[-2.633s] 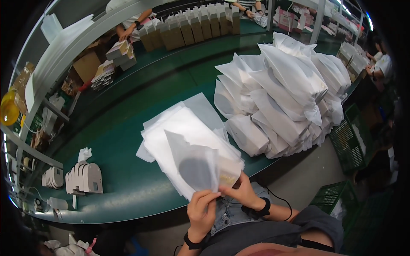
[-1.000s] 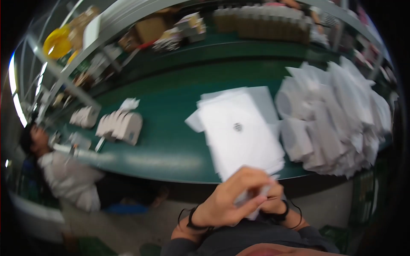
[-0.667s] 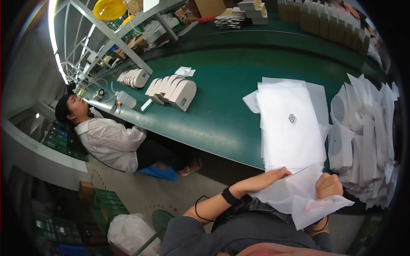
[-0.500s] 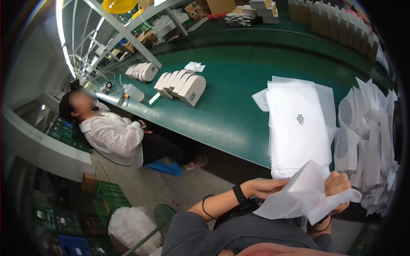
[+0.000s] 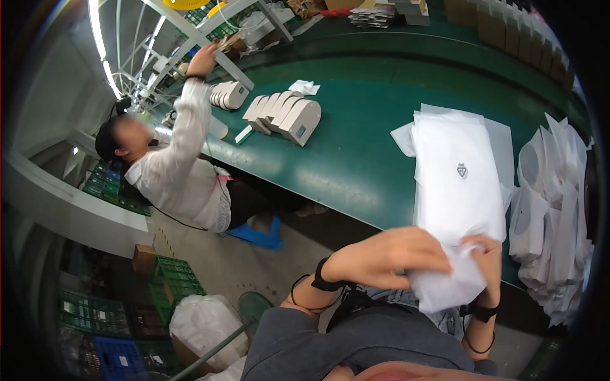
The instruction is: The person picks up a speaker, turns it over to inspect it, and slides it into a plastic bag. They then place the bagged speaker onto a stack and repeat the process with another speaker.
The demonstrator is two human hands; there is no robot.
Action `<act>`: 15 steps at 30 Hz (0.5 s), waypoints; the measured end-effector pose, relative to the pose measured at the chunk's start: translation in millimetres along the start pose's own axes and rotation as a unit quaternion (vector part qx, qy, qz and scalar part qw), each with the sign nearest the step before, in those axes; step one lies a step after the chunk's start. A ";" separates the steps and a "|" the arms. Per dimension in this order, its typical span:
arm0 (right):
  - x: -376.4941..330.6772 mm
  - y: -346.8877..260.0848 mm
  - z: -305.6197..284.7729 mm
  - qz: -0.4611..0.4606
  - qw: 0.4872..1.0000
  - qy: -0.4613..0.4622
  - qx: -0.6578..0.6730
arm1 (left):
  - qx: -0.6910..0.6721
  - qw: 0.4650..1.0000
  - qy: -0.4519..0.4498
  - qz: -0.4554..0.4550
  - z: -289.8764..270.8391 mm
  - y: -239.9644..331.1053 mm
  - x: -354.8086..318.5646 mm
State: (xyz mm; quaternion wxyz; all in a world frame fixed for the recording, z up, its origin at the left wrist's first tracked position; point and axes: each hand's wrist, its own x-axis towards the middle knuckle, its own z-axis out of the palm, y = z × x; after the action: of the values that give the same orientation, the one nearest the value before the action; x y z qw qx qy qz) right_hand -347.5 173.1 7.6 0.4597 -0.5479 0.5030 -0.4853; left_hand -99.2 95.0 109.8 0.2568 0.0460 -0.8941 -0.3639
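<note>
In front of my body I hold a crumpled translucent white bag (image 5: 451, 284) in both hands. My left hand (image 5: 397, 254), somewhat blurred, has its fingers bent over the bag's left side. On the other side, my right hand (image 5: 488, 263) pinches the bag's upper right part. Just beyond my hands lies a flat stack of white bags (image 5: 456, 171) with a small dark printed mark; its near end is partly covered by my hands. Whether anything is inside the held bag cannot be made out.
To the right stands a bunch of filled white bags (image 5: 549, 216). Rounded beige devices (image 5: 292, 119) stand in a row on the green table (image 5: 356, 159). A seated co-worker (image 5: 178, 165) at the left raises an arm. Green crates (image 5: 175, 276) and a white sack (image 5: 206, 327) are at lower left.
My hands have drawn the bag in and crumpled it smaller; my left hand now reaches over it. The co-worker has lifted an arm toward the shelf frame. The view has shifted slightly.
</note>
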 end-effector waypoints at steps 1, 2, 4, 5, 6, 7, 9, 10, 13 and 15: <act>-4.0 5.1 4.3 0.055 0.996 -0.072 0.016 | -0.023 0.998 -0.056 -0.015 2.2 3.0 4.7; -8.8 3.1 13.1 0.111 0.983 -0.144 0.034 | -0.046 0.992 -0.111 -0.032 5.9 7.1 7.1; -19.6 8.1 21.3 0.146 0.976 -0.150 0.058 | -0.073 0.982 -0.170 -0.043 12.5 6.4 10.8; -25.4 10.6 22.8 0.179 0.968 -0.157 0.081 | -0.075 0.978 -0.181 -0.070 16.1 2.1 11.5; -31.2 11.6 21.6 0.211 0.958 -0.163 0.105 | -0.077 0.974 -0.191 -0.096 19.9 -2.8 11.8; -37.2 12.3 18.5 0.214 0.959 -0.154 0.105 | -0.080 0.968 -0.203 -0.122 23.7 -8.5 12.6; -49.6 12.3 10.9 0.223 0.944 -0.083 0.228 | -0.064 0.967 -0.195 -0.153 30.1 -19.4 14.4; -55.0 11.4 7.8 0.225 0.930 -0.048 0.287 | -0.043 0.964 -0.181 -0.189 33.3 -24.1 15.3; -62.6 0.6 12.1 0.166 0.971 -0.058 0.162 | -0.017 0.960 -0.167 -0.226 43.5 -30.1 22.8; -66.0 -6.7 17.1 0.143 0.984 -0.044 0.098 | -0.008 0.960 -0.164 -0.227 50.4 -31.9 30.5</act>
State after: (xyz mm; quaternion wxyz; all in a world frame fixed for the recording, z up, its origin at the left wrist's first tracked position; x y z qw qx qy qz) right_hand -331.4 239.7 7.9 0.5976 -0.4432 0.5052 -0.4373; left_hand -153.8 95.1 70.8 0.0179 0.1852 -0.8873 -0.4220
